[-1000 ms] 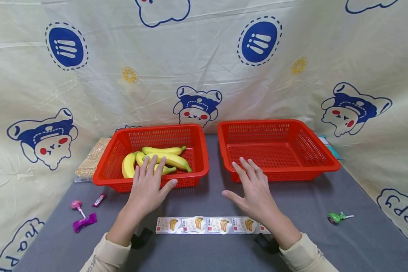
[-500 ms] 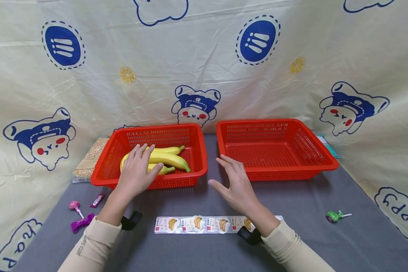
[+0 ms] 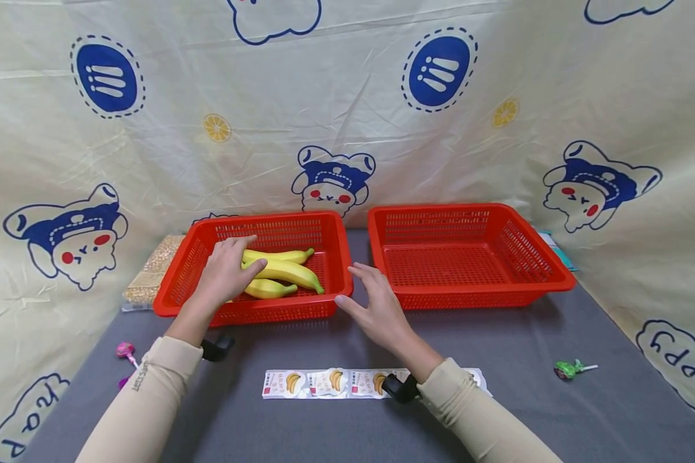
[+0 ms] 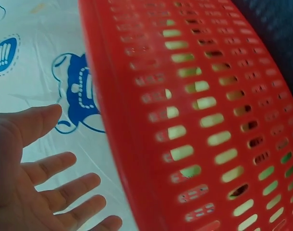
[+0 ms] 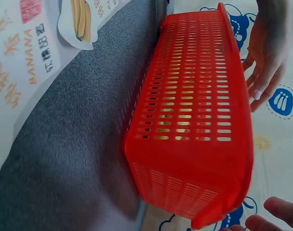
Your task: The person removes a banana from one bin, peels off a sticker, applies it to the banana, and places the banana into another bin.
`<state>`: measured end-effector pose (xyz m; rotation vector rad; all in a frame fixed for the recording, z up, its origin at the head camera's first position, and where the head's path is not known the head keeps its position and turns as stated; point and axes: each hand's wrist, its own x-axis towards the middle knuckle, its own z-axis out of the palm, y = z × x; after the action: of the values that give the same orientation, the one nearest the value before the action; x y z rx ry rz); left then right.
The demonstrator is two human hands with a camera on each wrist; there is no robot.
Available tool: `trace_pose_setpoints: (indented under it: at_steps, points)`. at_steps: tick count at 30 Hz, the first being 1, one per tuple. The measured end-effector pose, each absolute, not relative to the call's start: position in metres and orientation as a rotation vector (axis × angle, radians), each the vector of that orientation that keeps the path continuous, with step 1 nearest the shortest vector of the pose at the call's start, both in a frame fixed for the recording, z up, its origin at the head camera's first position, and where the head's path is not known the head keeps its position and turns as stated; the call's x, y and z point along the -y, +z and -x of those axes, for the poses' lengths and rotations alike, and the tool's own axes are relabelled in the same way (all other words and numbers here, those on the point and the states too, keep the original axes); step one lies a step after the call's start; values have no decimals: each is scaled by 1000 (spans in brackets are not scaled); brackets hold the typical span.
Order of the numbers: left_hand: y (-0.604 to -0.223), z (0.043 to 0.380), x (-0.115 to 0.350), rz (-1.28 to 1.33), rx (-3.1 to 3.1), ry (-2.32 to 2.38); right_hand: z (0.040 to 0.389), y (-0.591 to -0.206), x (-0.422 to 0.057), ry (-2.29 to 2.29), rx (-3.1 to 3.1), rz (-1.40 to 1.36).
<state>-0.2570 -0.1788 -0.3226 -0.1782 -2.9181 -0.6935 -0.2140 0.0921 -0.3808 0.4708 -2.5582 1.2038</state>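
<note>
Several yellow bananas lie in the left red basket. Over that basket's left part is my left hand, its fingers spread and holding nothing; it covers some of the bananas in the head view. In the left wrist view the left hand shows beside the red rim, thumb and fingers apart. My right hand is at the basket's front right corner, fingertips right at the rim, thumb apart and nothing held. Yellow shows through the slots of the basket in the right wrist view.
A second red basket stands to the right. A strip of banana stickers lies in front on the grey cloth. A green lollipop is at right, a pink one at left. A bag of grains stands behind left.
My left hand has moved left and farther over the banana basket. My right hand has moved left, from the right basket's front to the banana basket's right corner.
</note>
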Motion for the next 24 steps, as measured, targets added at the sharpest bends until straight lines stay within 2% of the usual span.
trace_pose_setpoints:
  at_steps: [24]
  points:
    - [-345, 307, 201, 122, 3130, -803, 237, -398, -75, 1260, 2605, -422]
